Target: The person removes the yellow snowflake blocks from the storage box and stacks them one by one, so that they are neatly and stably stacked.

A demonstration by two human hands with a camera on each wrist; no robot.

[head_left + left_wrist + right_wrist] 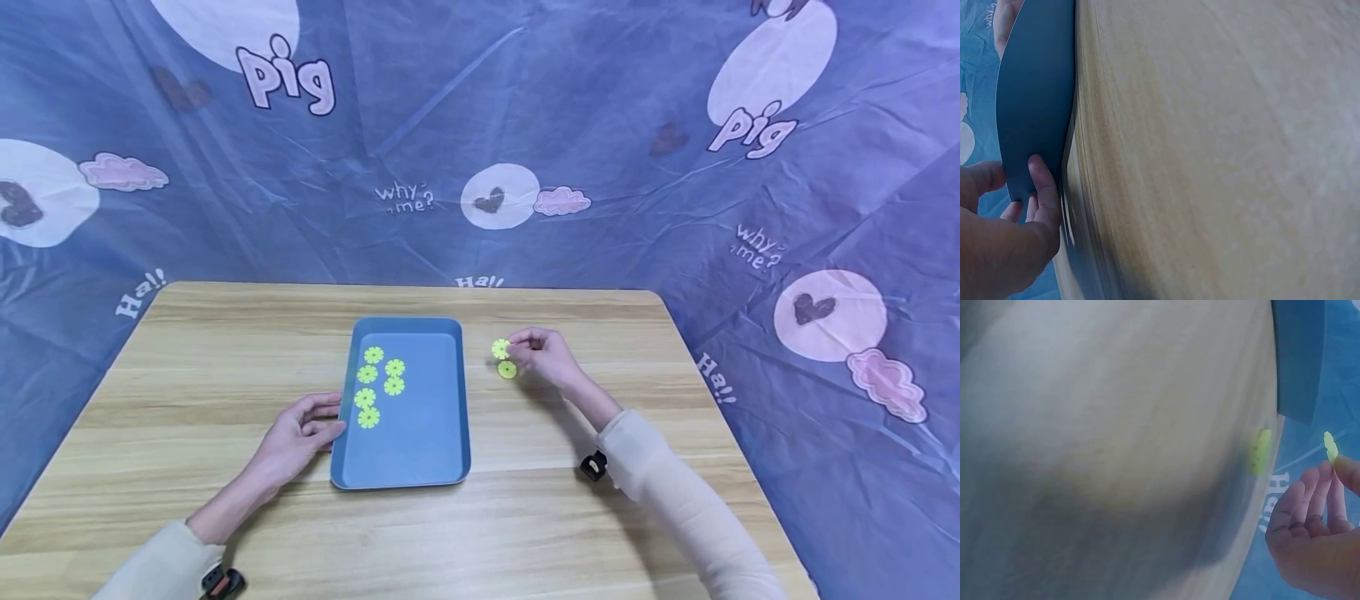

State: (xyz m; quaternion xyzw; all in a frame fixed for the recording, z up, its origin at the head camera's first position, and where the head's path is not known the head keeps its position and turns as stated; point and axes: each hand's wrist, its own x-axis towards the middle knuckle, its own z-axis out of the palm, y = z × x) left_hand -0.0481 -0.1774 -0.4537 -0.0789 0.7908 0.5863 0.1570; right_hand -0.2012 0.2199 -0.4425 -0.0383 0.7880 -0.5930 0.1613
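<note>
In the head view, the left hand (303, 429) grips a blue rectangular tray's (420, 450) left wall, probably steadying it; six yellow-green notched discs (394, 367) lie inside. Right of the tray, the right hand (550, 357) pinches a similar disc (500, 349) above the pale wooden desk (540, 517), near another lying disc (507, 369). The left wrist view shows thumb and fingers straddling the wall. In the right wrist view, the pinched disc juts past the grip, apparently edge-held to leave its face free.
</note>
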